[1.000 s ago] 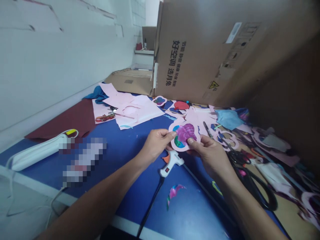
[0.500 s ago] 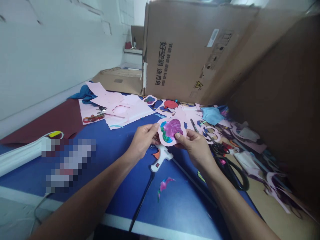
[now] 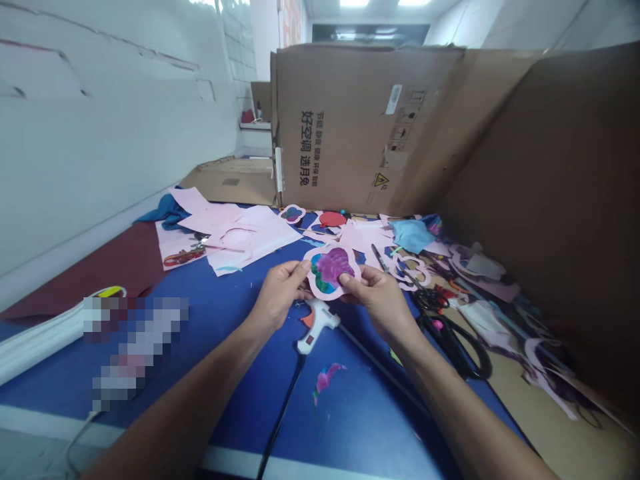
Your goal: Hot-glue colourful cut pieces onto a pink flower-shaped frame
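A flower-shaped cutout [image 3: 332, 268] with a pale pink border and a purple, green and blue flower patterned middle is held up between both hands. My left hand [image 3: 280, 288] pinches its left edge. On the other side, my right hand [image 3: 376, 291] grips the right edge, its thumb lying over the patterned middle. Just below the cutout a white glue gun [image 3: 317, 327] with an orange trigger lies on the blue tabletop [image 3: 240, 360], a glue stick poking out of its back. A curved patterned scrap [image 3: 328, 380] rests nearer to me.
Pink paper sheets [image 3: 260, 230], scissors [image 3: 186, 255] and a blue cloth [image 3: 169, 212] lie at the back left. Large black-handled scissors [image 3: 465, 347] and many scraps cover the right side. Cardboard boxes [image 3: 350, 147] wall off the back. A white power strip [image 3: 50, 337] is at left.
The camera view has tilted up a little, showing more of the room behind the boxes. Both hands keep the same hold on the flower cutout.
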`<state>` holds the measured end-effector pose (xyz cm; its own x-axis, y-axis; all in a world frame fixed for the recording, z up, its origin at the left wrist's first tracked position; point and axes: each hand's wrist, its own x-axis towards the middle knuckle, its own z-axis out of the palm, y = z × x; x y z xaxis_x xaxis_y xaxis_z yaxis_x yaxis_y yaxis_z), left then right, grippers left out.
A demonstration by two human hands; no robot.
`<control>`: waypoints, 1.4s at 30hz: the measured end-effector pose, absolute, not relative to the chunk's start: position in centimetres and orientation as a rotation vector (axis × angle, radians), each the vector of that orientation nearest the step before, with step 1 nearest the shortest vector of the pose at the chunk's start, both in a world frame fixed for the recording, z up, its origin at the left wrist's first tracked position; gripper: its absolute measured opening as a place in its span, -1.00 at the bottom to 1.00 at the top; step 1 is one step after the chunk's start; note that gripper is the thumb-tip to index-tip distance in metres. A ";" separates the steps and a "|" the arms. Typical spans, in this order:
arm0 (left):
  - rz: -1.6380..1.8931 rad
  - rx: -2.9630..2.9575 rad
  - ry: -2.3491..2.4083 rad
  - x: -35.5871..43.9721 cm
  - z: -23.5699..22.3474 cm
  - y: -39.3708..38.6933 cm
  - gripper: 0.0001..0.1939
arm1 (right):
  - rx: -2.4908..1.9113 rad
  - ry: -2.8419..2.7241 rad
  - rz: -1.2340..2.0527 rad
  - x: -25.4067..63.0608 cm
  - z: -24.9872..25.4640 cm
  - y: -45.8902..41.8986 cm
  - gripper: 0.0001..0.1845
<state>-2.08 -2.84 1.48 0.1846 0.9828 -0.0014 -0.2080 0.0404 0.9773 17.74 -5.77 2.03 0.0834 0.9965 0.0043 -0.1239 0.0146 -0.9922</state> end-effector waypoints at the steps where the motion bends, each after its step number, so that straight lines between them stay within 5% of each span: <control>1: 1.146 1.119 0.927 -2.1 1.5 -2.9 -0.40 | -1.142 -1.062 1.197 17.8 2.0 -5.7 -0.43; 23: 1.159 1.088 0.939 -3.2 2.2 -2.3 -0.48 | -1.135 -1.241 1.315 17.3 1.4 -6.2 -0.50; 42: 1.214 1.025 0.998 -3.1 1.6 -2.2 -0.45 | -1.065 -1.033 1.311 17.4 2.1 -6.0 -0.34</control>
<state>-3.07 -2.25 1.62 0.0877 0.9950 -0.0478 -0.2389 0.0676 0.9687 17.35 -5.97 2.06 0.0069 0.9998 -0.0194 -0.2150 -0.0175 -0.9765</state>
